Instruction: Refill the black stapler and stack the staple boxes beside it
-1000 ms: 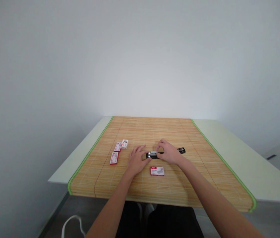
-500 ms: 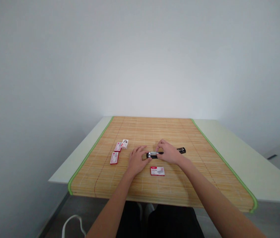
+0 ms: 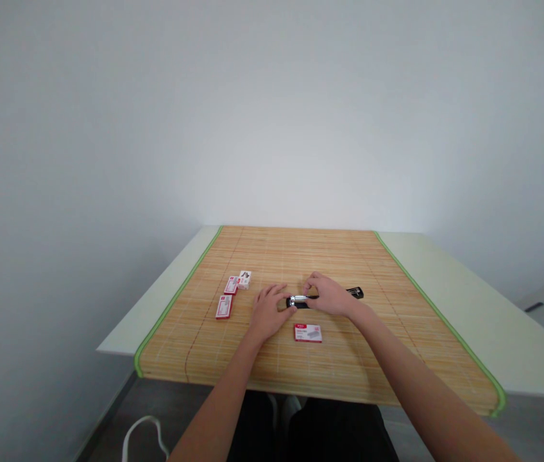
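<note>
Both bare forearms reach in from the near edge, passing on either side of a flat red-and-white cardboard box [image 3: 307, 332], and the wrists turn inward just beyond it. The left hand [image 3: 268, 313] lies palm down beyond and to the left of the box, its other fingers loosely spread, with thumb and forefinger closed about the left end of a long black stapler with a silver metal channel [image 3: 301, 305]. The right hand [image 3: 328, 297] arches beyond and a little to the right of the box, fingers bent and thumb and forefinger drawn close together at the channel; whether anything is pinched between them cannot be told. The stapler lies crosswise just beyond the box, opened out flat, its bright channel showing on the left, its middle hidden by the right hand, its black right end emerging past the knuckles. Three small red-and-white boxes [image 3: 224, 307] sit to the left of the box and farther off, one nearer, two touching. Beneath the box spreads a tan bamboo mat with green edging [image 3: 349, 250], over a white table [image 3: 163, 289].
</note>
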A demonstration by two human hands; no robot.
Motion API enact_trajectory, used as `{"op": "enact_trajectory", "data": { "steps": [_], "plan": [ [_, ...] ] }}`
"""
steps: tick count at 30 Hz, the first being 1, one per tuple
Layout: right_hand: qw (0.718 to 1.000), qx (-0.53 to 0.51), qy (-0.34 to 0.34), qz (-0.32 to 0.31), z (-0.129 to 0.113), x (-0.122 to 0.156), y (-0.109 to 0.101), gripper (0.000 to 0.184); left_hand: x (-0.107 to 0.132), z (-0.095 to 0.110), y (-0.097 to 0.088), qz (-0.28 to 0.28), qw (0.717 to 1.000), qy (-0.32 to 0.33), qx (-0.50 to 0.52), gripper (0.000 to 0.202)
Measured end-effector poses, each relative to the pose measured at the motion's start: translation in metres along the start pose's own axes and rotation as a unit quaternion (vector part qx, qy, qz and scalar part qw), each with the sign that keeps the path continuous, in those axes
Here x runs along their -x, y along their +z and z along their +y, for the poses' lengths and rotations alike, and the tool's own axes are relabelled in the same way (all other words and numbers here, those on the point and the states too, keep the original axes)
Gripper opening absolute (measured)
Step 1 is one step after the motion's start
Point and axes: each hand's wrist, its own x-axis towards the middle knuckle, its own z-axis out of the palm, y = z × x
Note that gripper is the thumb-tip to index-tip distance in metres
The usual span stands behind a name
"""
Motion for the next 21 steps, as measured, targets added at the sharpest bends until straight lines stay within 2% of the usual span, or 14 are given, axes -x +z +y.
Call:
{"op": "enact_trajectory", "data": {
  "steps": [9,15,18,21],
  "plan": [
    [0.999,0.041,-0.012,-0.002,-0.001,0.01,-0.008,0.009,0.0,-0.002,0.001,0.004,1.0,-0.001,0.005,0.033],
    [0.998,0.039,-0.042,-0.004,-0.016,0.012,-0.004,0.015,0.0,0.0,0.0,0.003,1.0,0.002,0.002,0.032],
    [0.999,0.038,-0.033,0.012,-0.013,0.017,-0.016,0.024,0.0,0.0,-0.001,0.008,1.0,0.006,0.003,0.032],
    [0.998,0.013,0.009,0.062,0.009,0.037,-0.042,0.043,0.0,0.001,-0.001,0.006,1.0,0.002,0.005,0.032]
  ]
}}
